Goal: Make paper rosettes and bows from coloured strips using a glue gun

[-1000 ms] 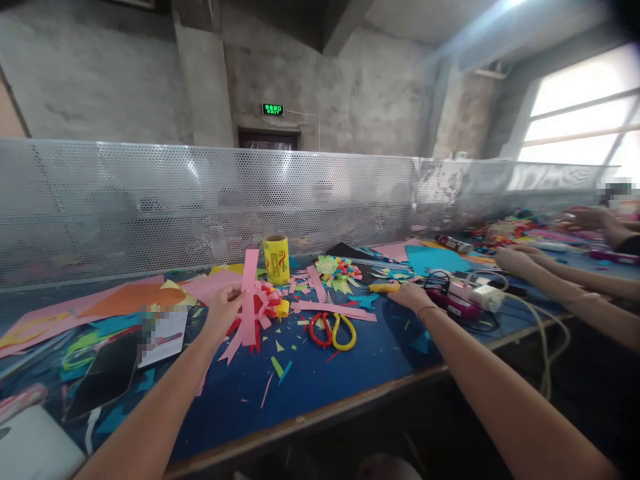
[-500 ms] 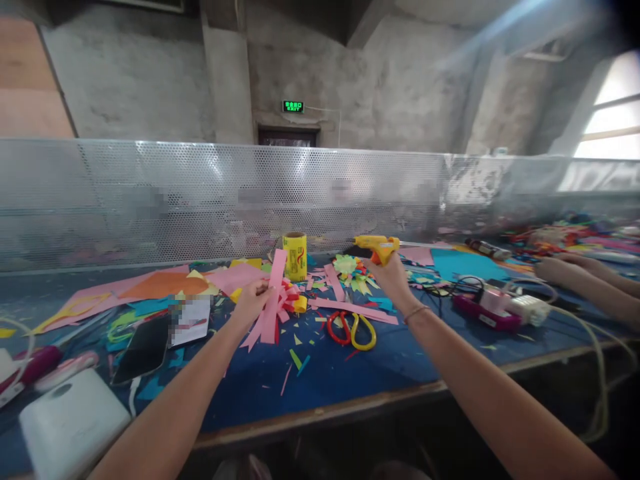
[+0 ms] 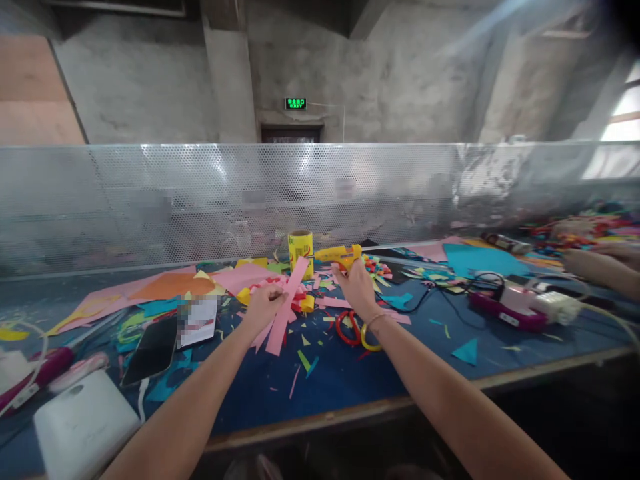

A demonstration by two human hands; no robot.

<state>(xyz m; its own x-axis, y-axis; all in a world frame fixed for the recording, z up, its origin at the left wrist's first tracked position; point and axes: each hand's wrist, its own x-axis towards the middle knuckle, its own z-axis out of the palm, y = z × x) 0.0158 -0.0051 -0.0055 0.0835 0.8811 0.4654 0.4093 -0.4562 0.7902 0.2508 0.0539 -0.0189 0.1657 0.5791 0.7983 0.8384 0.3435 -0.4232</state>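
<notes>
My left hand [image 3: 266, 305] is closed on a pink paper strip [image 3: 289, 308], which slants up to the right. Behind the strip lies a looped pink and yellow paper flower [image 3: 306, 304], partly hidden by it. A yellow glue gun [image 3: 340, 254] is gripped in my right hand [image 3: 358, 285], its nozzle pointing left toward the strip's upper end. Behind that nozzle a yellow tape roll [image 3: 301, 245] stands upright. Under my right wrist are scissors with one red and one yellow handle [image 3: 347, 329], partly covered by the arm.
Paper scraps litter the blue table [image 3: 280, 400]. On the left lie a phone [image 3: 153, 350] and a white box-shaped device [image 3: 86, 423] with a cable. A purple power strip [image 3: 505, 313] sits right. A co-worker's hand [image 3: 583, 261] is at far right. Perforated metal screen [image 3: 225, 200] runs behind.
My right hand has brought the glue gun left, from the right of the tape roll to close beside the strip's top. The pink strip has tilted further to the right. The view has shifted slightly.
</notes>
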